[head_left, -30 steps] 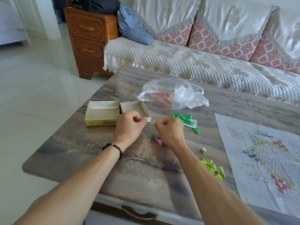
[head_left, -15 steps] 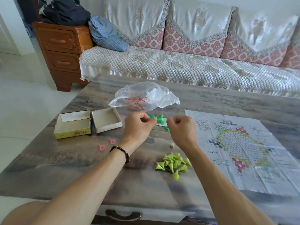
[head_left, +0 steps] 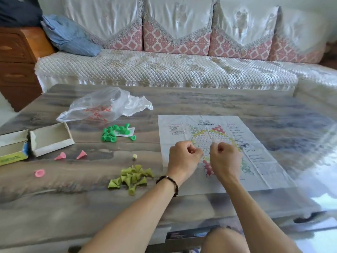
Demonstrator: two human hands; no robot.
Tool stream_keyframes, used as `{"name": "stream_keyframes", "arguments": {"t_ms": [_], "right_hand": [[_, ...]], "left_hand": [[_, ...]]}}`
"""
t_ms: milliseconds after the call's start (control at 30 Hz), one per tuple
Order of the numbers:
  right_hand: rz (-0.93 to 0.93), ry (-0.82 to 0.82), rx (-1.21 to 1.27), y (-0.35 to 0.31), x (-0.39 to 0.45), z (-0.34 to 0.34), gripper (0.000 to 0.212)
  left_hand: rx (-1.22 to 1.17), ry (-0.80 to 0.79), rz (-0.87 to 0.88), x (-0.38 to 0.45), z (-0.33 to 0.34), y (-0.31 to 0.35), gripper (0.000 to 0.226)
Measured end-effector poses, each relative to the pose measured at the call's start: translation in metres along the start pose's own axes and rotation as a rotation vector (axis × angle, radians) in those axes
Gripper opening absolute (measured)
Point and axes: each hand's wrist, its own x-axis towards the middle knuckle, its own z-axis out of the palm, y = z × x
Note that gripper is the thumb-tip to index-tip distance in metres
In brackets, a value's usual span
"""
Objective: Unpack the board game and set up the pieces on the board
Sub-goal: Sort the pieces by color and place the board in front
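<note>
Head view. Left hand [head_left: 184, 157] and right hand [head_left: 225, 157] held side by side above the paper game board [head_left: 259, 143], fingers of both curled into fists; whether they pinch anything between them cannot be told. The board lies flat on the wood-grain coffee table [head_left: 200, 103]. To its left: a heap of light green cone pieces [head_left: 132, 177], a cluster of bright green cone pieces [head_left: 114, 133], three scattered pink cone pieces [head_left: 81, 155], a small die [head_left: 134, 156], the opened game box [head_left: 50, 138] and a crumpled clear plastic bag [head_left: 105, 105]
</note>
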Motion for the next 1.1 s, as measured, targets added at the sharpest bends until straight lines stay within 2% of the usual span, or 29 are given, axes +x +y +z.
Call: {"name": "stream_keyframes", "arguments": {"t_ms": [233,300,400,500,600,700,833,933,1100], "right_hand": [[-0.078,-0.097,-0.237,0.018,0.001,0.004,0.045],[-0.028,-0.132,-0.162,0.017,0.002,0.001,0.049],[0.061,-0.182,0.051,0.017,0.005,0.0,0.056],[0.069,-0.236,0.228,0.018,0.005,-0.002,0.057],[0.075,-0.262,0.333,0.023,0.007,-0.008,0.055],[0.075,-0.244,0.317,0.03,0.008,-0.018,0.055],[0.045,-0.218,0.182,0.031,0.005,-0.029,0.055],[0.032,-0.252,0.147,0.026,0.003,-0.028,0.06],[0.028,-0.357,0.19,0.026,0.0,-0.017,0.063]], "left_hand": [[0.109,0.078,0.082,0.003,0.025,-0.005,0.035],[0.031,0.02,0.058,0.003,0.026,-0.009,0.039],[-0.21,-0.056,-0.072,0.005,0.022,-0.012,0.045],[-0.313,-0.108,-0.098,0.006,0.012,-0.008,0.043],[-0.196,-0.162,0.008,0.003,0.001,-0.006,0.04],[0.007,-0.207,0.106,0.003,-0.014,-0.002,0.029],[0.221,-0.405,0.191,-0.001,-0.02,0.002,0.043],[0.244,-0.518,0.17,-0.003,-0.009,0.005,0.047],[0.203,-0.495,0.249,-0.01,0.005,0.002,0.041]]}}
